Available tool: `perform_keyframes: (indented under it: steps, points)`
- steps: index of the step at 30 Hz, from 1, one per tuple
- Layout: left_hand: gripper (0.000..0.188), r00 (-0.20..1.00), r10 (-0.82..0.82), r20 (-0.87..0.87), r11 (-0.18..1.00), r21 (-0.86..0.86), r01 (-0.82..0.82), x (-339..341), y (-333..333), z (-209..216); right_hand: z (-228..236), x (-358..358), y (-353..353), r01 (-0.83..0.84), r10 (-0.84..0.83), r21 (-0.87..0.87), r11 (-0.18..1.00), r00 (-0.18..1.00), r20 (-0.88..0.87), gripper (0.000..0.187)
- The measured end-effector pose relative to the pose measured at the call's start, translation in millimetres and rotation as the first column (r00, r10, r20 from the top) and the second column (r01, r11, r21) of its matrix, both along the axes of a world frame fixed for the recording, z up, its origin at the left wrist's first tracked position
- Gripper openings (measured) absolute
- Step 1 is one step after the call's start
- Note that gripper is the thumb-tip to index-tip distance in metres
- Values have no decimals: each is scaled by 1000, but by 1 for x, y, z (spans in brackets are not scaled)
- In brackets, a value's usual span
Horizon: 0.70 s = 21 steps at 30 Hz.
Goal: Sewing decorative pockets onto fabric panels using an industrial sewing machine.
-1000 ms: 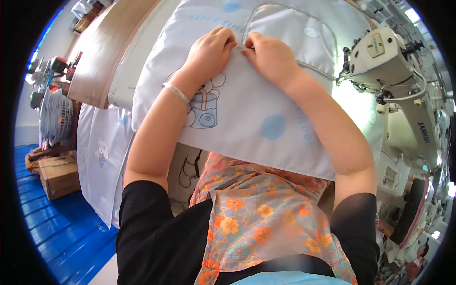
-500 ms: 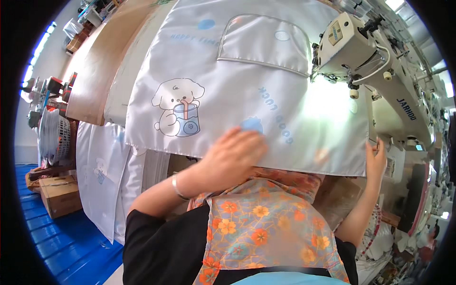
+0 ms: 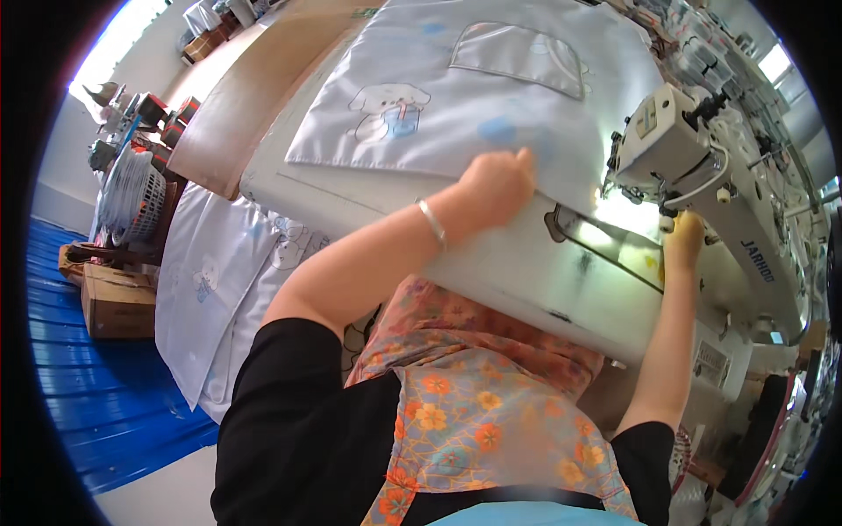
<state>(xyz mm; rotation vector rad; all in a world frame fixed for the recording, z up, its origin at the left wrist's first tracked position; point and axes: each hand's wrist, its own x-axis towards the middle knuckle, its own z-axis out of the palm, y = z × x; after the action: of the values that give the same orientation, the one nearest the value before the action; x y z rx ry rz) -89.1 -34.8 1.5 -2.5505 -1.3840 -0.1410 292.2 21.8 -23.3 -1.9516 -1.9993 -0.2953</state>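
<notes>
A white satiny fabric panel (image 3: 351, 145) with a sewn pocket (image 3: 517, 57) and a printed cartoon dog lies across the sewing table. My left hand (image 3: 498, 188) is closed at the panel's near edge, gripping the fabric there; motion smears it a little. To the right stands a white sewing machine head (image 3: 662, 131), its lamp lighting the cloth and the bed beneath the needle area. Close under that head is my right hand (image 3: 684, 235), its fingertips partly hidden by the machine's parts and washed by glare. Whether it holds cloth cannot be made out.
The pale sewing tabletop (image 3: 491, 263) shows in front of the panel. More printed white fabric (image 3: 219, 289) hangs at the left, near a cardboard box (image 3: 121, 301) and a white plastic basket (image 3: 145, 197). A brown board (image 3: 263, 88) adjoins the table on the far left.
The fabric panel has moved away from me, uncovering the tabletop and machine bed. My left hand has gone forward with its edge; my right hand has moved from the panel's near-right corner toward the machine head.
</notes>
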Motion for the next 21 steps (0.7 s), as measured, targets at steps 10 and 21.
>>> perform_keyframes:
  steps: [10,21]
  points:
    - [34,694,241,679,684,388,-618,-67,202,-36,14,-16,-41,-127,198,206,970,907,-372,19]
    - [47,913,-30,407,996,-59,59,-63,-130,-11,-11,77,-4,-156,111,-77,985,905,-411,35]
